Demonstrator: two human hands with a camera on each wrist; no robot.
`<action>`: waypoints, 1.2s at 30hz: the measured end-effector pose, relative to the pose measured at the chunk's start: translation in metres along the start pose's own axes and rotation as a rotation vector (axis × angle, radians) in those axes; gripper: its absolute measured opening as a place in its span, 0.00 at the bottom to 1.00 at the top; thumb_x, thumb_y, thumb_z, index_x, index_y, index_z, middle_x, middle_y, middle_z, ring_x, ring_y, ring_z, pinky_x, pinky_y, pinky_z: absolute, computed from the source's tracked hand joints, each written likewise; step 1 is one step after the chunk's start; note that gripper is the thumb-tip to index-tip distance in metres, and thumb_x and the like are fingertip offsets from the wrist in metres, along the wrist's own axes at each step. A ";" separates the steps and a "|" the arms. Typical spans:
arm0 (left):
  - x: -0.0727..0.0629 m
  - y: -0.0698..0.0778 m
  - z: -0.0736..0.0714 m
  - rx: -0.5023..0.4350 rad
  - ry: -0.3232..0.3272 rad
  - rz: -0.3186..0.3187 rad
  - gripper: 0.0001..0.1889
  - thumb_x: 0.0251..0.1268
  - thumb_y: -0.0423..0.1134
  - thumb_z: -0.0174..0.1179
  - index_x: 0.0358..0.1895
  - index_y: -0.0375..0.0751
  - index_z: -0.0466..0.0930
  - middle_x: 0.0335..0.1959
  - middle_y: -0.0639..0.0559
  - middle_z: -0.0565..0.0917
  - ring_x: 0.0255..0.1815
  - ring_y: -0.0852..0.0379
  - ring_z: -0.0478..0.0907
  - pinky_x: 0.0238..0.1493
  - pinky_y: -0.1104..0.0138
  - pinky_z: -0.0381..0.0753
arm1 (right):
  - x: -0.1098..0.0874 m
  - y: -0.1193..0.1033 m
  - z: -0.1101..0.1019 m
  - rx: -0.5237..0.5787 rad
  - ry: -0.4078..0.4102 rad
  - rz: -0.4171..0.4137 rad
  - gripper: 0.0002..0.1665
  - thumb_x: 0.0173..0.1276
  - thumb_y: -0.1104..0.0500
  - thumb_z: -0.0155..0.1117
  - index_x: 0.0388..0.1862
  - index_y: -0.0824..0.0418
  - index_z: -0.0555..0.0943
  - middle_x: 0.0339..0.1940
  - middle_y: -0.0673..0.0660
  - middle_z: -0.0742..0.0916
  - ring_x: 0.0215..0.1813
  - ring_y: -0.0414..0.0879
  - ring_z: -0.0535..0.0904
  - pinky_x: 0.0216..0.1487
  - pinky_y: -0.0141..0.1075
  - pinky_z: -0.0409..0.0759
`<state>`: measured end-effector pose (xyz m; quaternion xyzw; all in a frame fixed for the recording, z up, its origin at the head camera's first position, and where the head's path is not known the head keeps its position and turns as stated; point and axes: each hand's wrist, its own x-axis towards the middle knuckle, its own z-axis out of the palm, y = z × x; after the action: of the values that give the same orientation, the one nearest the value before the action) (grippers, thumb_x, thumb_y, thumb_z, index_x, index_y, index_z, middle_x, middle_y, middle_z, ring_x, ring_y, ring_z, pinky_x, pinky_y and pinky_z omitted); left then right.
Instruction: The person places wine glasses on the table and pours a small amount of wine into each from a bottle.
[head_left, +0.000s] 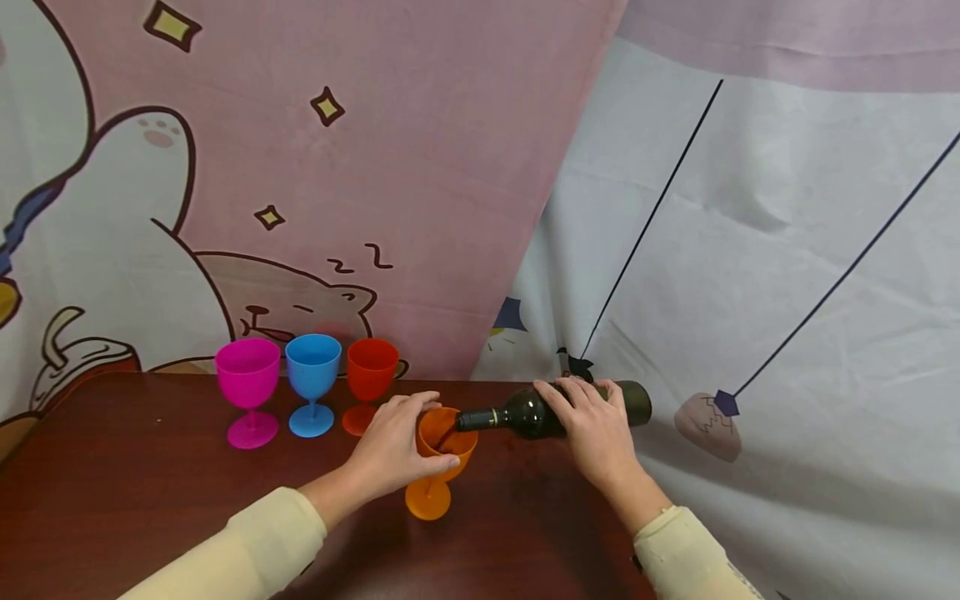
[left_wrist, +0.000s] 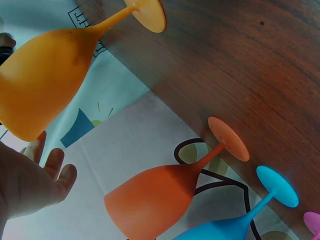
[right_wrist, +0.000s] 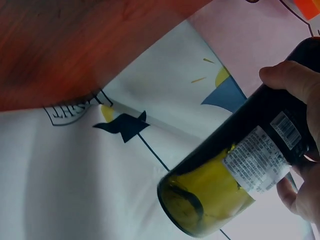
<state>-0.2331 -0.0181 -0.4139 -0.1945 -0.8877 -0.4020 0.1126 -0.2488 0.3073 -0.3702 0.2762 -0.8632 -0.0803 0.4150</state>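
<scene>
My left hand [head_left: 388,448] holds an orange goblet [head_left: 456,468] by its bowl, thumb on the near side and fingers on the far side. The goblet's foot stands on the table. In my right hand [head_left: 597,432] is a dark green wine bottle [head_left: 528,415], gripped round the body and tipped nearly level. Its neck points left over the goblet's rim, and a dark red stream falls from the mouth into the bowl. The right wrist view shows the bottle's base and a white back label [right_wrist: 257,162]. How much liquid the goblet holds is hard to tell.
Left of the hands, a magenta goblet [head_left: 248,375], a blue goblet [head_left: 312,371] and a red goblet [head_left: 372,371] stand upright in a row near the back edge of the brown wooden table [head_left: 150,492]. A printed cloth [head_left: 420,167] hangs behind.
</scene>
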 end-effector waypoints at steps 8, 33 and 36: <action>-0.001 0.001 0.000 -0.005 -0.002 0.001 0.50 0.48 0.57 0.84 0.75 0.45 0.73 0.64 0.51 0.87 0.68 0.45 0.76 0.68 0.43 0.81 | -0.011 -0.010 0.007 0.077 -0.101 0.069 0.58 0.28 0.51 0.97 0.67 0.47 0.84 0.53 0.55 0.91 0.53 0.55 0.89 0.56 0.63 0.78; -0.001 0.002 0.001 0.029 0.010 -0.014 0.49 0.49 0.59 0.83 0.74 0.46 0.73 0.65 0.52 0.85 0.67 0.47 0.76 0.67 0.46 0.82 | -0.047 0.005 0.028 0.397 -0.309 0.671 0.58 0.44 0.49 0.91 0.77 0.50 0.75 0.59 0.64 0.91 0.56 0.67 0.88 0.58 0.65 0.81; -0.001 0.002 0.001 0.044 0.017 -0.009 0.49 0.49 0.59 0.83 0.75 0.45 0.73 0.65 0.51 0.85 0.67 0.46 0.76 0.67 0.46 0.82 | -0.048 0.008 0.029 0.550 -0.277 0.846 0.58 0.51 0.49 0.89 0.80 0.52 0.71 0.64 0.65 0.88 0.59 0.67 0.86 0.58 0.63 0.84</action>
<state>-0.2315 -0.0161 -0.4134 -0.1847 -0.8961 -0.3846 0.1226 -0.2501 0.3369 -0.4179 -0.0112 -0.9353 0.2882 0.2051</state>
